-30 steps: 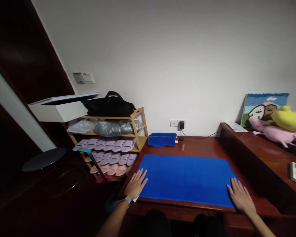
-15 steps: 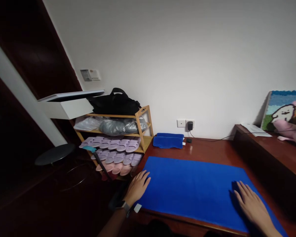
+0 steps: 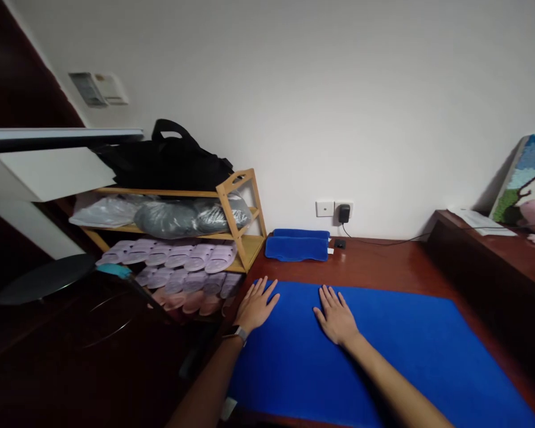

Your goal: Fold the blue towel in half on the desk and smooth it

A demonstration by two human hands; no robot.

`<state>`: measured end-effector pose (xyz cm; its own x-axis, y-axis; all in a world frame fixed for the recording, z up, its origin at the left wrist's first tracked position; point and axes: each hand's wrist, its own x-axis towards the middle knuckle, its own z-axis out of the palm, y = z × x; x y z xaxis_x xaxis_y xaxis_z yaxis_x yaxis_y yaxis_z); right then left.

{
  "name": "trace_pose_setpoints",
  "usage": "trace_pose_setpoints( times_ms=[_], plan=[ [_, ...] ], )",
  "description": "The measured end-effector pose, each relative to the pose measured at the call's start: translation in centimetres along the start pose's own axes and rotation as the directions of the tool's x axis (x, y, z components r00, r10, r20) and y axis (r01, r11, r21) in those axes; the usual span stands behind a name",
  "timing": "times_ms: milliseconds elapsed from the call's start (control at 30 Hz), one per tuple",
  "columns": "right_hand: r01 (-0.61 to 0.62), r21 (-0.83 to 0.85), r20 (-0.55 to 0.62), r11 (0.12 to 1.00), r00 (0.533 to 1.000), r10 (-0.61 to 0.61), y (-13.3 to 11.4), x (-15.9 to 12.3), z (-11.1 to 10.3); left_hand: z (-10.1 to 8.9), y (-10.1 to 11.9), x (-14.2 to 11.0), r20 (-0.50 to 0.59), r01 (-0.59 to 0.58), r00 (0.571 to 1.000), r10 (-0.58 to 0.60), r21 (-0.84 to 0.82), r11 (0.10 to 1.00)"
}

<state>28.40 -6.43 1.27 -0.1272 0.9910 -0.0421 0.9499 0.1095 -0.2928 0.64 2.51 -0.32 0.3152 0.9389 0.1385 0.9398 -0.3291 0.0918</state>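
A blue cloth (image 3: 410, 333) lies spread flat on the reddish-brown wooden table (image 3: 383, 261). My left hand (image 3: 255, 306) rests at the cloth's far left corner, palm down with fingers spread. On its wrist is a watch with a pale band (image 3: 239, 334). Palm down on the cloth near its far edge, my right hand (image 3: 336, 315) has its fingers outstretched and holds nothing. Behind the cloth, close to the wall, sit folded blue cloths (image 3: 296, 246) with a small white tag.
Left of the table stands a wooden rack (image 3: 245, 220) with lilac slippers (image 3: 178, 255), plastic-wrapped bundles (image 3: 167, 219) and a black bag (image 3: 169, 163). A charger (image 3: 343, 213) is plugged into the wall, its cable running right to a raised ledge (image 3: 463, 244). A stool (image 3: 47, 278) stands far left.
My right hand has moved left across the cloth from its right side to near my left hand. My left hand has slid forward to the far left corner. The view has shifted closer.
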Motion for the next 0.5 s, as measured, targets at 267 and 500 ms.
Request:
trace_pose_setpoints(
  times_ms=[267, 500],
  plan=[
    [-0.350, -0.157, -0.079, 0.924, 0.937, 0.341, 20.1, -6.6, -2.2, 0.7, -0.7, 0.0, -0.029, -0.022, 0.999, 0.023, 0.014, 1.000],
    [-0.495, -0.187, -0.170, 0.848, 0.867, 0.469, 32.8, -10.5, -3.1, 0.5, -0.5, 0.2, -0.006, -0.003, 1.000, 0.003, 0.033, 0.999]
  ],
)
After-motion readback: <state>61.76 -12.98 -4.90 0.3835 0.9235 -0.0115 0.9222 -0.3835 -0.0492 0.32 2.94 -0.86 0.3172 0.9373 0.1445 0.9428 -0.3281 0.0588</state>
